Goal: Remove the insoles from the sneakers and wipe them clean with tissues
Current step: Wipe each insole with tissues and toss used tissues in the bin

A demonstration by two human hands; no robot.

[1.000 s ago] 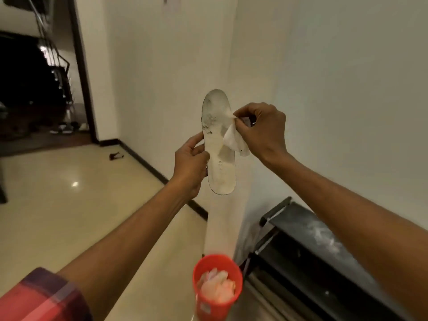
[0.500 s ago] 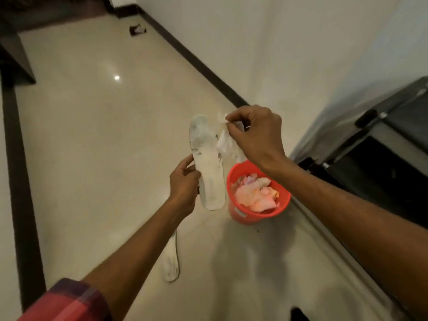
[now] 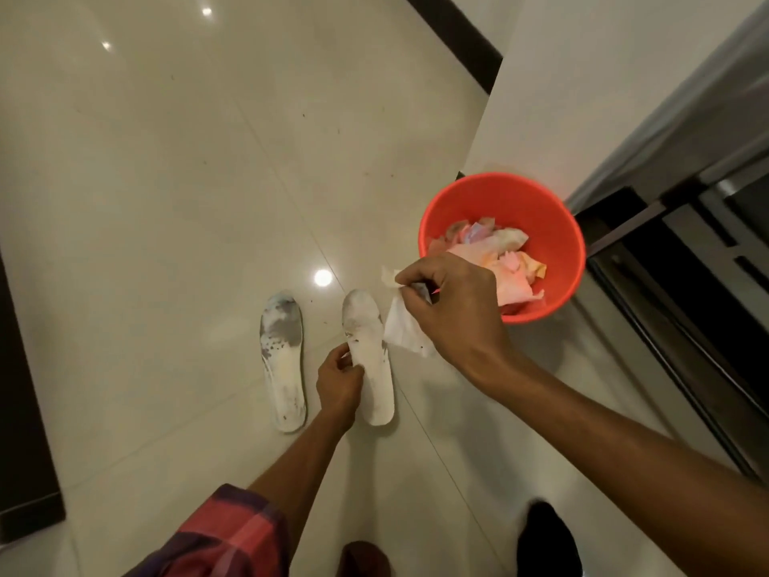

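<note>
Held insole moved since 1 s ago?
Yes. The held insole has come down from above the orange bin to near the floor beside the other insole.

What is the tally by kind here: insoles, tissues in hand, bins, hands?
Insoles: 2, the held insole and the floor insole.
Tissues in hand: 1, the tissue.
Bins: 1, the bin; the crumpled paper in it is not counted.
Hands: 2, the left hand and the right hand.
Total: 6.
</note>
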